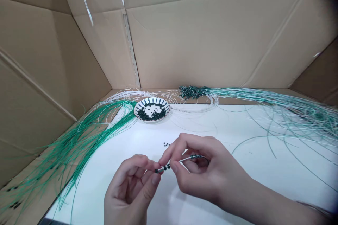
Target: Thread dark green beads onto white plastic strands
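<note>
A thin white cord (185,159) with small dark green beads on it runs between my two hands above the white board. My left hand (134,186) pinches its left end between thumb and fingertips, next to a few dark beads (166,167). With thumb and index finger, my right hand (208,165) pinches the cord just right of those beads. More beads (195,156) sit on the stretch that passes under the right fingers, and the cord then curves into the palm. Several loose dark beads (166,144) lie on the board beyond the fingers.
A striped plate (155,100) of dark beads stands behind my hands. Green strands (100,137) spread at the left. A dark green beaded bundle (191,92) trails long strands (253,95) to the right. Cardboard walls (211,38) enclose the white board (126,142).
</note>
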